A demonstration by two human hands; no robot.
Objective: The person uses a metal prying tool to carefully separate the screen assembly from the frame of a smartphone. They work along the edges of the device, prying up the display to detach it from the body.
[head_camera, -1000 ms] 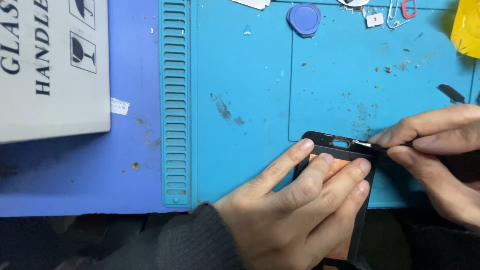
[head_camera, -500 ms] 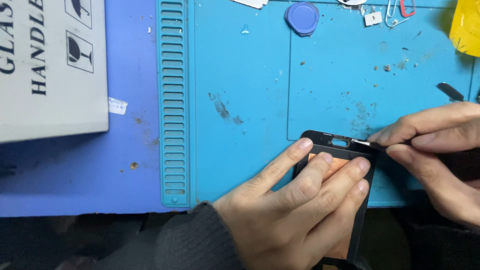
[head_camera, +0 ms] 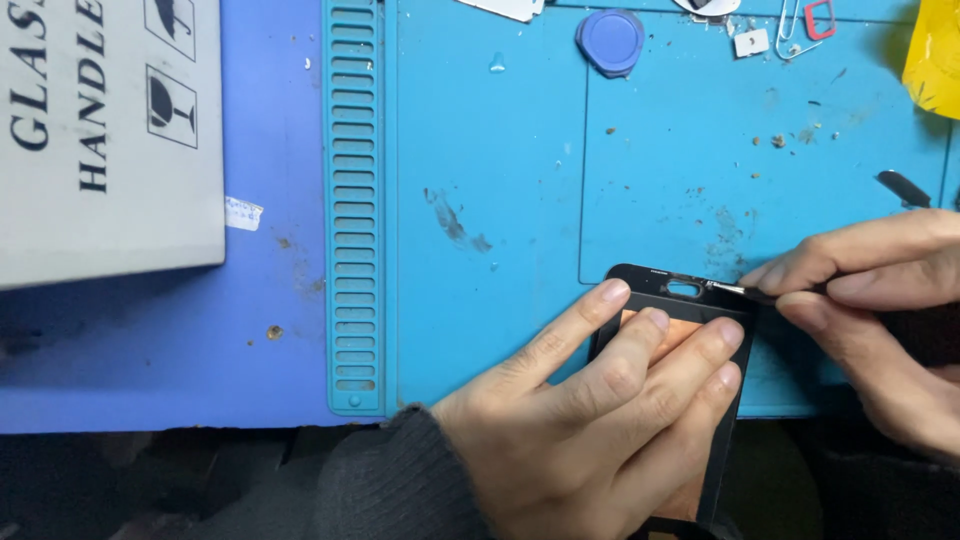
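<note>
Fingers of the left hand lie spread flat on a black phone screen panel at the lower centre-right of the frame, pressing it down rather than gripping; a copper-coloured patch shows between them. The panel rests on the teal work mat, its top edge, with a small slot, showing above the fingertips and its lower end running off the bottom of the frame. The right hand, entering from the right edge, is pinched shut on a thin metal tool, whose tip touches the panel's top right corner.

To work that corner well, the holding hand should probably keep even pressure so the panel cannot slide or lift, and the tool looks best kept low and shallow, since such a panel would likely crack or scratch under a steep push. Small, steady moves seem wiser than force.

Around it, the mat carries scattered crumbs and smudges just above the panel, which could get under it. Well apart, along the top edge of the frame, lie a round blue cap, a red-and-white clip and something yellow at the upper right. A grey box fills the upper left, on the blue table. Nothing stands between the hands and the panel.
</note>
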